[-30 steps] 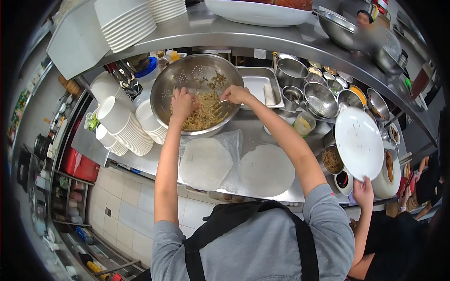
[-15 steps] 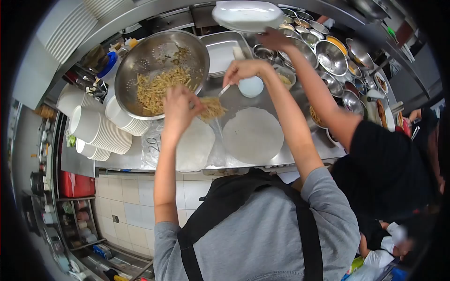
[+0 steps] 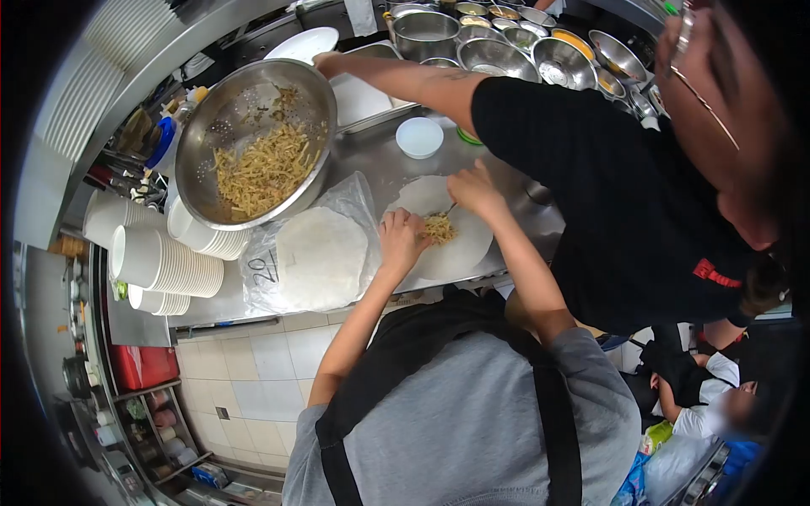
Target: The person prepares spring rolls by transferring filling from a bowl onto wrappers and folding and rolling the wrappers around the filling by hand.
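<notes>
A round, pale dough wrapper (image 3: 466,255) lies on the steel counter in front of me, with a small heap of shredded yellowish filling (image 3: 440,228) on it. My left hand (image 3: 403,239) is over the wrapper's left side, its curled fingers closed against the heap. From the far side, my right hand (image 3: 477,189) grips the handle of a thin metal utensil (image 3: 451,207); its tip is at the filling and its kind is unclear. To the left, more round wrappers (image 3: 321,259) lie on a plastic bag (image 3: 261,270) marked "20".
A large metal bowl (image 3: 319,171) of the filling stands at back left, beside stacked white tubs (image 3: 160,257). A co-worker's arm (image 3: 405,78) reaches across from the right to a white plate (image 3: 305,44). A pale bowl (image 3: 419,137) and several metal bowls (image 3: 564,64) stand behind.
Both my hands have moved right and down, bringing the filling from above the counter onto the right wrapper. The co-worker has leaned in, and the white plate has moved left.
</notes>
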`<state>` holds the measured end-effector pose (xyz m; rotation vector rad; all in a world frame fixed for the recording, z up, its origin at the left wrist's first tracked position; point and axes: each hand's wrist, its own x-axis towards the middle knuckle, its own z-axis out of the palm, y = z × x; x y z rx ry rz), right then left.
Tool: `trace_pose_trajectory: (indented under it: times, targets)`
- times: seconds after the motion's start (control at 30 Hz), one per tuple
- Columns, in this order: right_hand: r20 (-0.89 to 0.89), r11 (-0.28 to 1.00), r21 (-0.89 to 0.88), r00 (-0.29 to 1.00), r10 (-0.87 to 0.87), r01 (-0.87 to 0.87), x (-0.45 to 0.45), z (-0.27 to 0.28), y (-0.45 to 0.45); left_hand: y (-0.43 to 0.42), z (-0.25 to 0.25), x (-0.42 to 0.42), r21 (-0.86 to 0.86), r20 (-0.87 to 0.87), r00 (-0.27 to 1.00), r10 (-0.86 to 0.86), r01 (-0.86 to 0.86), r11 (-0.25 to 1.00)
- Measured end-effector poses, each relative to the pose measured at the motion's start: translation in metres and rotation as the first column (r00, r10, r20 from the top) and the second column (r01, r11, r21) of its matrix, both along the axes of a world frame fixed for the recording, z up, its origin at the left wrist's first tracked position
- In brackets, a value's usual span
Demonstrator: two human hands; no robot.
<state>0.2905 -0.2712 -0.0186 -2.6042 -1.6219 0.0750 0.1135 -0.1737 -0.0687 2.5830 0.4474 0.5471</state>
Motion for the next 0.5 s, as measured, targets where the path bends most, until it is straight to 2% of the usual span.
trace_pose_trajectory:
  times: [0.07, 0.13, 0.23, 0.3, 0.33, 0.5]
  targets:
    - [0.095, 0.996, -0.083, 0.995, -0.035, 0.043, -0.023, 0.021, -0.005, -0.003, -0.001, 0.003, 0.044, 0.029, 0.999, -0.034, 0.032, 0.999]
    - [0.171, 1.0, -0.008, 0.985, -0.008, 0.01, -0.038, 0.02, -0.014, -0.004, 0.002, 0.003, 0.088, 0.031, 0.993, -0.11, 0.106, 0.99]
    - [0.227, 0.995, 0.097, 0.974, -0.026, 0.004, -0.052, 0.016, -0.026, -0.003, -0.005, 0.005, 0.186, 0.028, 0.992, -0.122, 0.115, 0.976]
    - [0.247, 0.984, 0.18, 0.968, -0.041, -0.004, -0.059, 0.016, -0.038, -0.004, -0.005, 0.003, 0.175, -0.04, 0.993, -0.107, 0.112, 0.978]
    - [0.21, 0.979, 0.201, 0.974, -0.088, 0.045, -0.061, 0.014, -0.043, -0.006, -0.004, 0.002, 0.169, -0.073, 0.993, -0.097, 0.108, 0.98]
    - [0.062, 0.944, 0.245, 0.968, -0.244, 0.222, -0.065, 0.015, -0.073, 0.0, -0.006, -0.01, -0.06, -0.118, 0.99, -0.074, 0.067, 0.996]
